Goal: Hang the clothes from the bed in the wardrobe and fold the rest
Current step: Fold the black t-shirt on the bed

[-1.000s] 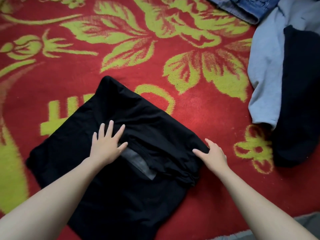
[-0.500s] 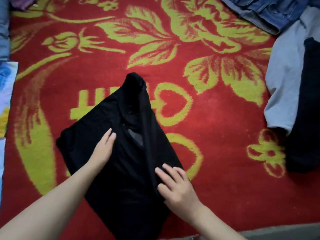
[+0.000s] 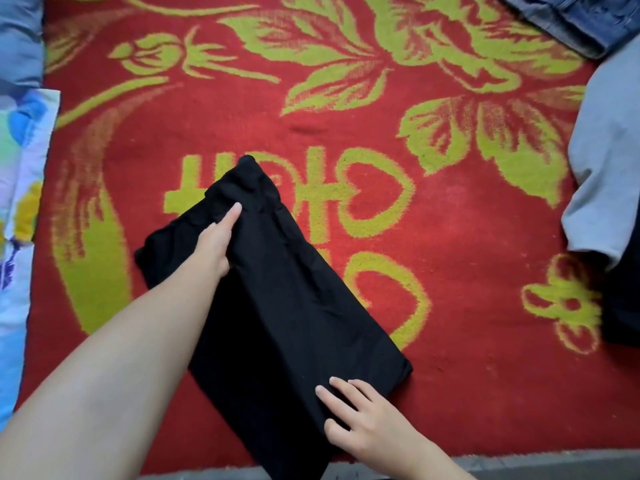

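Soft even light, slight blur, wide-angle edges.

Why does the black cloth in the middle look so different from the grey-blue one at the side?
The black cloth is dark, the grey-blue cloth pale. The black cloth is folded into a long strip; the grey-blue cloth lies loose. The left hand and right hand touch the black cloth; no hand touches the grey-blue cloth. Both lie on the red blanket.
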`<action>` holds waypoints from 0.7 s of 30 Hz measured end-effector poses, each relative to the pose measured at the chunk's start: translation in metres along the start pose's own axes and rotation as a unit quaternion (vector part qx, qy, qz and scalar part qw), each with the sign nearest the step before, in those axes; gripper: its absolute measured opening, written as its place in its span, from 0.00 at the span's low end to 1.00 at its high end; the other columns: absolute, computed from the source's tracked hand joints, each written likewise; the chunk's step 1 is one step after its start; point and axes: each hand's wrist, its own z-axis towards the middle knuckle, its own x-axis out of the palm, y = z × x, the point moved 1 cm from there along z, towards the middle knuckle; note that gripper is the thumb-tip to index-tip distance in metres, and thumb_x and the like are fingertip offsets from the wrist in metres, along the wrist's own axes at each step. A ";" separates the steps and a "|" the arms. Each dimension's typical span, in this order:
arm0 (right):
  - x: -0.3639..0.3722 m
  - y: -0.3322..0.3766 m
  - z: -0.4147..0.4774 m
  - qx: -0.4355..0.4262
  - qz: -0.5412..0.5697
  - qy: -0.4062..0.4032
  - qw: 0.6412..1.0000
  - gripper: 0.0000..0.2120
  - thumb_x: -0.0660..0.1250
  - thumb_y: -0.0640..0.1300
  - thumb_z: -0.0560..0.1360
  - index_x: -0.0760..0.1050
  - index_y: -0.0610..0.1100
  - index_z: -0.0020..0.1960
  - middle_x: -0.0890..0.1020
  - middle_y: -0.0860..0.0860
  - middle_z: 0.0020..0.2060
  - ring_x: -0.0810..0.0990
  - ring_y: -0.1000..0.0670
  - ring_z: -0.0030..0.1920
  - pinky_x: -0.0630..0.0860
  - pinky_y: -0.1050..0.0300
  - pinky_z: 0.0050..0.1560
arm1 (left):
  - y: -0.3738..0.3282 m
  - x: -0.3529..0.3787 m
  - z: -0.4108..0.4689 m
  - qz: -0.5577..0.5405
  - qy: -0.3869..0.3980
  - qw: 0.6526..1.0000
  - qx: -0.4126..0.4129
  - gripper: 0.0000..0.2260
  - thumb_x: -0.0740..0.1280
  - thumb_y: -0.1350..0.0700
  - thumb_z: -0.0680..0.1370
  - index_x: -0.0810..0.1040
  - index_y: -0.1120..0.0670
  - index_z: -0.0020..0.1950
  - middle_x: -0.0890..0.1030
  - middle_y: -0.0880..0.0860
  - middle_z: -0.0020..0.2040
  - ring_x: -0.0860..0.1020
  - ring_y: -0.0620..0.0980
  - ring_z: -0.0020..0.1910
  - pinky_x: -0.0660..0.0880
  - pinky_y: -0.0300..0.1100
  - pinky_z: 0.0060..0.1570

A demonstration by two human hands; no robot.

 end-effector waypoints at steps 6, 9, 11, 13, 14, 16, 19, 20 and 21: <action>0.007 -0.005 -0.003 0.004 0.012 -0.001 1.000 0.08 0.56 0.37 0.77 0.64 0.47 0.41 0.84 0.48 0.49 0.83 0.48 0.47 0.78 0.57 0.43 | -0.038 0.020 0.015 -0.049 -0.105 0.991 0.064 0.07 0.62 0.68 0.72 0.71 0.56 0.43 0.75 0.57 0.44 0.75 0.54 0.46 0.76 0.48 0.50; 0.011 -0.005 -0.007 0.017 0.023 0.017 0.999 0.11 0.54 0.36 0.77 0.68 0.47 0.40 0.84 0.48 0.50 0.83 0.47 0.48 0.79 0.57 0.45 | -0.046 -0.001 0.028 -0.079 -0.089 0.992 0.050 0.11 0.57 0.70 0.72 0.69 0.57 0.51 0.73 0.57 0.47 0.73 0.55 0.47 0.76 0.47 0.47; 0.015 -0.006 -0.008 0.035 0.021 0.037 0.998 0.17 0.54 0.35 0.77 0.75 0.49 0.36 0.84 0.48 0.51 0.83 0.46 0.49 0.79 0.55 0.46 | -0.041 -0.018 0.036 -0.083 -0.092 0.990 0.064 0.15 0.56 0.71 0.74 0.70 0.59 0.58 0.73 0.57 0.50 0.73 0.54 0.48 0.76 0.46 0.45; 0.018 -0.003 -0.010 0.043 0.029 0.093 0.994 0.11 0.63 0.39 0.73 0.77 0.52 0.35 0.83 0.49 0.53 0.83 0.47 0.52 0.80 0.54 0.48 | -0.026 -0.034 0.041 -0.017 -0.132 0.988 0.081 0.21 0.57 0.67 0.77 0.63 0.58 0.70 0.73 0.55 0.51 0.73 0.52 0.46 0.74 0.45 0.46; 0.021 -0.002 -0.012 0.046 0.038 0.139 0.989 0.04 0.68 0.45 0.68 0.77 0.53 0.36 0.83 0.49 0.54 0.82 0.48 0.53 0.80 0.54 0.50 | -0.019 -0.040 0.043 0.041 -0.173 0.979 0.095 0.22 0.59 0.63 0.78 0.61 0.56 0.72 0.73 0.54 0.50 0.72 0.51 0.45 0.72 0.43 0.45; 0.023 0.000 -0.014 0.058 0.034 0.235 0.970 0.10 0.73 0.57 0.61 0.80 0.56 0.40 0.82 0.52 0.55 0.82 0.51 0.55 0.79 0.55 0.52 | -0.008 -0.045 0.043 0.160 -0.232 0.949 0.141 0.25 0.62 0.58 0.77 0.59 0.56 0.73 0.73 0.54 0.56 0.72 0.52 0.54 0.69 0.43 0.53; 0.024 0.002 -0.014 0.105 0.058 0.236 0.964 0.19 0.71 0.64 0.61 0.82 0.55 0.46 0.82 0.51 0.56 0.80 0.51 0.57 0.78 0.55 0.55 | 0.003 -0.036 0.030 0.422 -0.265 0.831 0.246 0.30 0.62 0.54 0.77 0.55 0.56 0.76 0.58 0.59 0.75 0.59 0.61 0.71 0.59 0.53 0.67; 0.023 0.003 -0.011 0.127 0.057 0.194 0.971 0.17 0.69 0.61 0.64 0.82 0.53 0.48 0.82 0.50 0.56 0.80 0.49 0.58 0.75 0.53 0.57 | 0.009 -0.032 0.026 0.521 -0.237 0.765 0.295 0.30 0.62 0.52 0.77 0.54 0.55 0.76 0.54 0.60 0.76 0.56 0.62 0.72 0.57 0.55 0.68; 0.023 0.001 -0.009 0.170 0.050 0.148 0.973 0.15 0.67 0.56 0.67 0.82 0.51 0.50 0.81 0.47 0.57 0.79 0.46 0.59 0.72 0.49 0.59 | 0.017 -0.028 0.023 0.614 -0.181 0.698 0.321 0.30 0.61 0.50 0.78 0.53 0.54 0.77 0.51 0.60 0.77 0.53 0.61 0.74 0.55 0.56 0.69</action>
